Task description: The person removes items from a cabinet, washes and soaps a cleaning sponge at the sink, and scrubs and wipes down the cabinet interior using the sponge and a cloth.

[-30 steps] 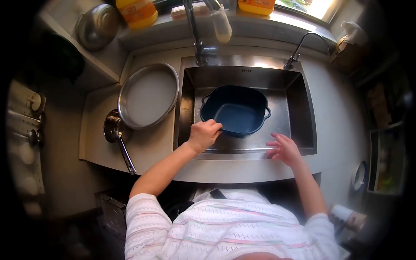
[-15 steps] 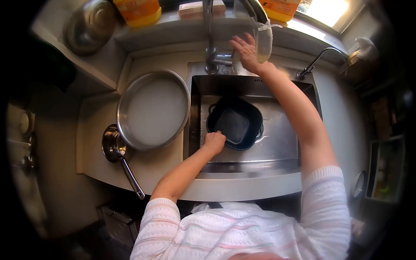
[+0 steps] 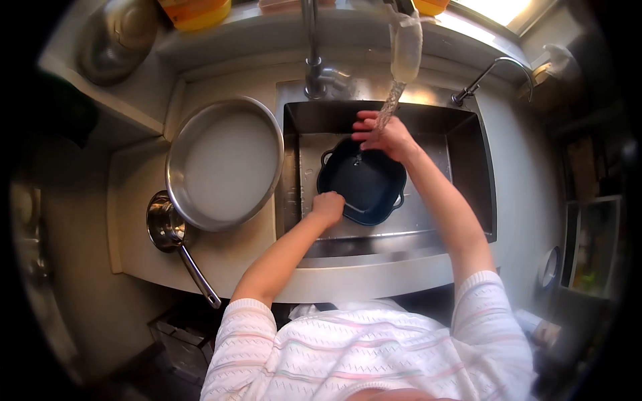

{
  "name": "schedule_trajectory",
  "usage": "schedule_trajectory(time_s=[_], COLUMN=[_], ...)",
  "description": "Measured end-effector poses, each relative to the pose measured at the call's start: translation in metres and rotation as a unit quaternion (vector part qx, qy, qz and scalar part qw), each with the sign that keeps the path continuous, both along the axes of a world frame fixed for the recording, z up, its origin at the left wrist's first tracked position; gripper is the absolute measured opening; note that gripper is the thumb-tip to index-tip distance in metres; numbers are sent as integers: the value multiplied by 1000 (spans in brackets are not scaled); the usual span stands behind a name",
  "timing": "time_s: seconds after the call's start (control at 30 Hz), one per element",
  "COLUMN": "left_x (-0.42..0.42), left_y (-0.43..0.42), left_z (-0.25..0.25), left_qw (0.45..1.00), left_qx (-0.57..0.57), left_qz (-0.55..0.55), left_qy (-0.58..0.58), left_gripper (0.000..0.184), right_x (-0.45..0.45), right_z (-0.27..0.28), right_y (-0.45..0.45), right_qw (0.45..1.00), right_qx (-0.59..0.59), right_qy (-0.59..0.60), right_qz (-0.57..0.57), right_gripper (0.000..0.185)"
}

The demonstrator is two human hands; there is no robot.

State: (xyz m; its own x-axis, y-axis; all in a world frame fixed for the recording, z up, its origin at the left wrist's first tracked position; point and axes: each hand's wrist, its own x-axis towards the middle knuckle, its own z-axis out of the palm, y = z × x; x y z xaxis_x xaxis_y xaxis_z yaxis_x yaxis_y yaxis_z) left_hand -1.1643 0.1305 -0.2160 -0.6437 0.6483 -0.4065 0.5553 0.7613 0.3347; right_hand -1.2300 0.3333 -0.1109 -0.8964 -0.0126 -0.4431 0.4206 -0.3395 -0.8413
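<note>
A dark blue basin with two loop handles rests in the steel sink. My left hand is closed on its near left rim. Over the basin's far edge, my right hand is open with its fingers apart, under the running water. That stream comes from the tap, whose spout end has a whitish cover, and some of it drops into the basin.
On the counter left of the sink stands a large metal bowl of cloudy whitish liquid. A small steel pan sits beside it. A thin second tap rises at the sink's back right corner. Yellow-orange containers stand on the ledge.
My right hand went from beside the basin up to the tap, then down over the basin. Water now runs from the spout. The basin has turned while my left hand kept hold of its rim.
</note>
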Motion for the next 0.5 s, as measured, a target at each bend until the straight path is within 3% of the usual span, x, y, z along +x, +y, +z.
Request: schedule_trajectory(time_s=[0.07,0.1,0.13,0.2,0.27,0.37,0.43,0.5], left_x=[-21,-31,-41,-61,-70,-86,-82,-81], left_y=[1,5,10,24,45,76,88,88], left_z=[2,7,21,31,44,15,8,-5], left_qw=[987,945,874,770,656,508,508,525], left_qx=[93,150,200,347,467,569,534,508], left_qz=[47,160,268,338,382,374,382,376], left_qy=[-125,-243,-352,-415,-454,-529,-558,-570], left_gripper=[19,21,23,29,36,37,36,30], right_x=[20,24,26,28,32,39,41,45], right_z=[-20,-29,-38,-54,-64,-75,-84,-91], right_y=[-6,-7,-8,-8,-7,-8,-13,-15], right_qw=[996,995,993,989,984,979,977,992], right_qx=[-75,-90,-106,-137,-167,-189,-198,-101], right_qy=[-40,-47,-52,-52,-43,-46,-44,-52], right_qz=[14,11,8,-9,-38,-62,-70,-61], right_gripper=[28,28,28,27,25,18,13,13])
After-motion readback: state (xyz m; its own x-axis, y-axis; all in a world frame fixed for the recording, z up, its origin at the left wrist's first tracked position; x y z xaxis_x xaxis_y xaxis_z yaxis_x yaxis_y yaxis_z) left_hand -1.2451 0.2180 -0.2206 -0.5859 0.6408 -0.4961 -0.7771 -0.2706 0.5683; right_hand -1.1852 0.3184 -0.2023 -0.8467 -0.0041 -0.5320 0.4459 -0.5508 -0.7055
